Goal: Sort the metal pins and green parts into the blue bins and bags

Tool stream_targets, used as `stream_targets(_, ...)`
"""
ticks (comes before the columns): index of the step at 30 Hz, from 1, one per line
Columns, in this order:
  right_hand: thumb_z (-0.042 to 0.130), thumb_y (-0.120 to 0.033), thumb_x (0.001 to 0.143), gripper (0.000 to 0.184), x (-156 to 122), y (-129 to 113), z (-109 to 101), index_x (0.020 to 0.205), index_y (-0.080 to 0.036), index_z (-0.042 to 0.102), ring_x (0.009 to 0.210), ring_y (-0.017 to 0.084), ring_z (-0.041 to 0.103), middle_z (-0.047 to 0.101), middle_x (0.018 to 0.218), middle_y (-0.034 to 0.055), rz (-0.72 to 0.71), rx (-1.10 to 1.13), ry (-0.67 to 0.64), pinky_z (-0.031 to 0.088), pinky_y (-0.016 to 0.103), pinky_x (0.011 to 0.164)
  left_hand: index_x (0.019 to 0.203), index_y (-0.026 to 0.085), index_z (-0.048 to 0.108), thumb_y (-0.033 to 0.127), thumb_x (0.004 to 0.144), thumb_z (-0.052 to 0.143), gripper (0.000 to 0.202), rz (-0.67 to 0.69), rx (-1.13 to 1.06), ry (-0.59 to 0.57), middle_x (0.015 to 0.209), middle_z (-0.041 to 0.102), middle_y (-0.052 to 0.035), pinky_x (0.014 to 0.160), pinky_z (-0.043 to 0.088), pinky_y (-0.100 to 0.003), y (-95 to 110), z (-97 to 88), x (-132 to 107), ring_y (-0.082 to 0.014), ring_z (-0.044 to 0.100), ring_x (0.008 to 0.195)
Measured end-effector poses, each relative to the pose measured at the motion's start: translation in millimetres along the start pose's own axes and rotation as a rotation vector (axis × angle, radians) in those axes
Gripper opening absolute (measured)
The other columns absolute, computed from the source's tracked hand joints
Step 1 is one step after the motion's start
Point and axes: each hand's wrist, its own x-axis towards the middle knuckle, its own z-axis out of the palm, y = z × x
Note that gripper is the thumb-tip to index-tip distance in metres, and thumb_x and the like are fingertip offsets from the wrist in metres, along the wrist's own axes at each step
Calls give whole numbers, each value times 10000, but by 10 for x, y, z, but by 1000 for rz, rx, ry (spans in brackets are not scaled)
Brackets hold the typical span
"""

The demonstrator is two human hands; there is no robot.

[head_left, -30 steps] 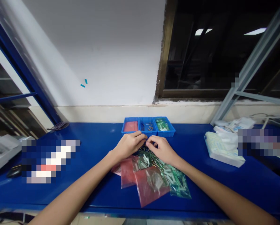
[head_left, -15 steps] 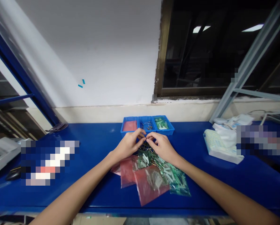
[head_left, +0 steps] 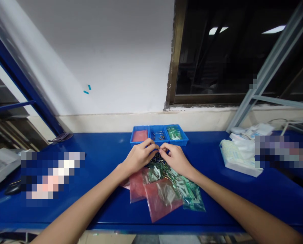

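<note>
My left hand [head_left: 141, 154] and my right hand [head_left: 174, 156] meet fingertip to fingertip just in front of the blue bins. Both are closed in a pinch; whatever lies between the fingertips is too small to make out. Beneath them is a pile of thin metal pieces [head_left: 158, 158], partly hidden by my fingers. Nearer to me lie red plastic bags [head_left: 157, 208], one with clear pieces on it, and green plastic bags [head_left: 194, 200] with pale strips inside. A small clear bag [head_left: 155, 173] of pale pieces rests among them.
Behind my hands stand three joined blue bins: the left bin [head_left: 139, 135] holds red bags, the middle bin [head_left: 159, 134] metal pieces, the right bin [head_left: 176, 133] green bags. A tissue pack [head_left: 236, 159] lies at right, a black mouse [head_left: 13, 187] at left. The blue table [head_left: 103, 206] meets the wall.
My fingertips have drawn slightly closer together over the metal pile. The bags and bins have stayed where they were; the view has shifted a little.
</note>
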Motion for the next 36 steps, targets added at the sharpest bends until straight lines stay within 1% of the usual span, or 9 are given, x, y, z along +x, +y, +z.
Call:
stream_targets(4,523,-263,951,205,-3,-26,-4,778,-193,608,588,131,531,602,665,-17,-26,-3,-20,372,242,570,1074,176,615,258,1032,455,185,-8,-35,1,1001,637,-64,809,559,-295,-6,8,-1,-160,642,898)
stream_targets(8,496,-300,982,213,4,-5,-2,850,-197,627,619,137,557,623,700,-10,-24,16,-7,395,246,595,1089,177,599,243,1026,454,171,-24,-45,24,998,658,-67,792,551,-299,-5,10,3,-160,641,879)
stream_targets(13,536,-212,948,88,3,46,16,964,-198,622,704,146,607,661,802,2,-32,-19,-1,424,252,659,1107,172,568,213,993,504,136,-71,-181,95,965,678,-53,745,541,-277,31,13,11,-144,644,846)
stream_targets(17,546,-173,932,87,-9,41,32,886,-193,617,757,157,621,666,823,15,-52,-47,-32,422,257,682,1085,169,573,220,978,539,123,-118,-304,113,902,685,-27,703,536,-244,73,13,28,-118,648,778)
stream_targets(22,538,-194,942,154,-7,16,29,808,-184,612,695,145,591,650,767,8,-36,-33,-50,390,247,632,1084,164,578,226,976,561,127,-159,-378,131,906,693,-30,684,533,-229,83,22,40,-121,662,789)
stream_targets(25,537,-204,934,174,-1,9,19,774,-180,602,631,128,548,628,719,-5,-11,2,-59,367,237,592,1178,163,554,229,980,559,208,-153,-326,133,929,689,-38,728,549,-258,67,22,36,-133,659,804)
stream_targets(27,541,-207,924,172,1,4,14,764,-178,599,607,120,527,615,693,-14,7,35,-52,360,231,581,1219,173,547,218,994,530,231,-100,-240,116,980,681,-53,777,556,-289,52,21,28,-149,657,853)
stream_targets(31,549,-218,908,174,-6,-14,7,746,-175,594,605,116,522,601,669,-20,26,72,-52,359,227,580,1168,197,591,217,1021,472,190,-15,-85,41,1054,658,-67,831,556,-301,28,30,6,-165,657,933)
stream_targets(36,532,-273,940,213,-11,-38,-3,768,-176,611,621,121,535,618,691,-14,34,102,-87,362,234,586,1085,182,614,237,1024,477,160,-31,-34,38,976,661,-54,761,547,-288,8,36,3,-158,650,844)
